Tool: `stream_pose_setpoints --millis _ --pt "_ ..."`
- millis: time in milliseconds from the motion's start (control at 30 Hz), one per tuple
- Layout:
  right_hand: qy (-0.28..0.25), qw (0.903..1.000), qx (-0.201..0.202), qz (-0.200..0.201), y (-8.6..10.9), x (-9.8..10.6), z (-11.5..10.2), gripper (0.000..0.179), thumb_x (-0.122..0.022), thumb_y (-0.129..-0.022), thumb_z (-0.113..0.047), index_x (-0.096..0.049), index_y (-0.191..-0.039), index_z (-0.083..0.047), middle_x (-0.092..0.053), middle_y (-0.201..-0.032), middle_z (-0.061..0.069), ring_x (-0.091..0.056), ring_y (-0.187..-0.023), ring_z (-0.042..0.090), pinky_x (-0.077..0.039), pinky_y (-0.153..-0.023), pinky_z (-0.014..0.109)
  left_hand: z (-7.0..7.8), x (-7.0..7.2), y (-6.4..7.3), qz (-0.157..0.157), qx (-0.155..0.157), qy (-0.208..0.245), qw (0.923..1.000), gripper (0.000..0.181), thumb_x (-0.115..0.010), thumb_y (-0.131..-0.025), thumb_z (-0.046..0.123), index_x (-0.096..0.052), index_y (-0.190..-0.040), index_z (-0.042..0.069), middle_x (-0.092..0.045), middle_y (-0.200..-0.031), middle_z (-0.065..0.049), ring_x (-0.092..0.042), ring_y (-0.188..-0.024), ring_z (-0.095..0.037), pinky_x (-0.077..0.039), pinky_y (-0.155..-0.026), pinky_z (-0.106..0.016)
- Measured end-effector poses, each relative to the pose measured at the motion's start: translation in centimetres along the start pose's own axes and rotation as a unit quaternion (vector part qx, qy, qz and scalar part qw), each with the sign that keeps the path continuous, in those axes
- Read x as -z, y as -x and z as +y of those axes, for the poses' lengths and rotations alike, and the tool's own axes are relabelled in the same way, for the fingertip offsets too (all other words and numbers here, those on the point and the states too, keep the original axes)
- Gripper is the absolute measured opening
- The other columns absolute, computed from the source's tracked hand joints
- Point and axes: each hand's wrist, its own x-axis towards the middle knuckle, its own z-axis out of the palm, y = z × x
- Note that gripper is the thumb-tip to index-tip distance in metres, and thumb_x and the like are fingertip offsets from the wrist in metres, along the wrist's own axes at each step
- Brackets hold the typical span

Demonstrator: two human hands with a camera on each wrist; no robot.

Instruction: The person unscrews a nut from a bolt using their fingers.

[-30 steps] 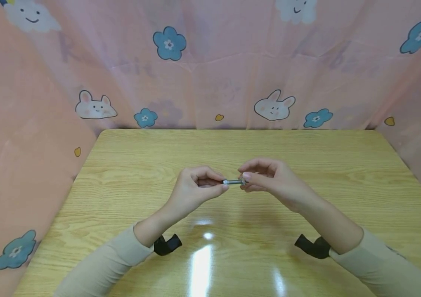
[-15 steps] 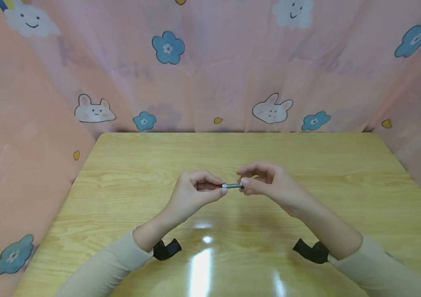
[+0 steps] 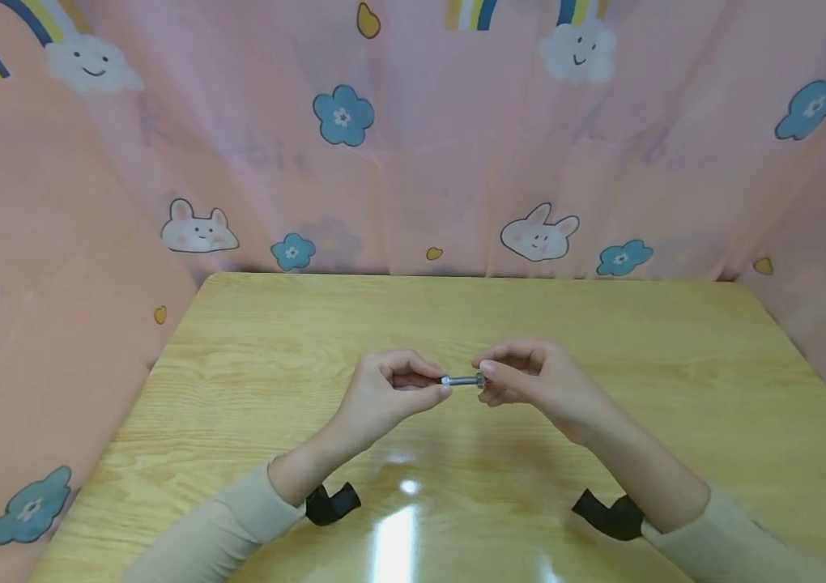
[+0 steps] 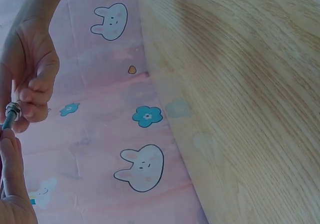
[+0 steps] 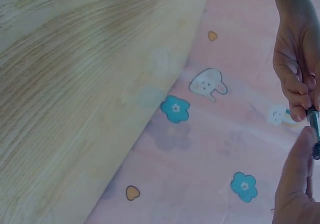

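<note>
A silver bolt [image 3: 462, 380] is held level above the table, between both hands. My left hand [image 3: 381, 393] pinches its left end between thumb and fingertips, which hide part of that end. On the bolt's right end sits a metal nut [image 3: 481, 380], and my right hand [image 3: 533, 380] holds it between thumb and fingers. The left wrist view shows the nut [image 4: 13, 109] and the thread below it, close to the right hand's curled fingers [image 4: 36, 96]. At the right edge of the right wrist view, the bolt [image 5: 313, 118] runs from the left fingertips down to the nut [image 5: 316, 150].
The light wood-grain table [image 3: 296, 316] stretches under both arms. Pink cloth [image 3: 420, 170] printed with flowers, clouds and rabbits hangs behind it and along both sides. Black straps [image 3: 333, 504] stick out at both sleeve cuffs.
The head view has tilted up a little, so the table and hands appear lower. Around the nut the right thumb and fingers have shifted slightly; the left hand keeps its pinch on the bolt.
</note>
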Motion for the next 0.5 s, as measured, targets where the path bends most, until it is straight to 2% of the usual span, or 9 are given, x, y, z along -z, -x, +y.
stream_pose_setpoints --millis 133,267,367,500 --pt "0.004 0.9999 0.009 0.003 0.26 -0.07 0.18 0.021 -0.065 -0.088 -0.008 -0.062 -0.101 0.008 -0.063 -0.093 0.010 -0.065 -0.080 0.019 -0.055 -0.077 0.033 -0.08 0.01 0.16 -0.006 -0.001 0.001 1.0000 0.015 -0.071 -0.081 0.004 -0.068 -0.093 -0.004 -0.066 -0.093 -0.013 -0.066 -0.077 -0.019 -0.057 -0.070 -0.032" --pt "0.015 0.9996 0.021 0.009 0.33 0.08 0.24 0.024 -0.067 -0.086 -0.009 -0.061 -0.105 0.005 -0.062 -0.102 0.009 -0.063 -0.089 0.020 -0.053 -0.081 0.031 -0.16 0.14 0.16 -0.007 -0.003 0.002 1.0000 0.015 -0.071 -0.081 0.004 -0.068 -0.094 -0.004 -0.066 -0.094 -0.014 -0.066 -0.077 -0.019 -0.057 -0.070 -0.032" --pt "0.012 0.9998 0.009 0.010 0.23 0.11 0.13 0.030 -0.062 -0.090 -0.013 -0.058 -0.111 0.008 -0.063 -0.103 0.011 -0.064 -0.088 0.020 -0.054 -0.082 0.032 -0.10 0.16 0.14 -0.004 -0.001 -0.003 1.0000 0.015 -0.071 -0.081 0.005 -0.068 -0.094 -0.003 -0.065 -0.095 -0.014 -0.066 -0.078 -0.018 -0.057 -0.070 -0.032" --pt "0.005 0.9999 -0.014 0.005 0.08 0.11 -0.01 0.033 -0.058 -0.093 -0.016 -0.057 -0.109 0.012 -0.064 -0.092 0.013 -0.066 -0.079 0.019 -0.056 -0.077 0.034 0.03 0.09 0.11 -0.001 0.004 -0.007 1.0000 0.015 -0.071 -0.081 0.004 -0.068 -0.093 -0.003 -0.065 -0.095 -0.014 -0.066 -0.078 -0.019 -0.057 -0.070 -0.032"
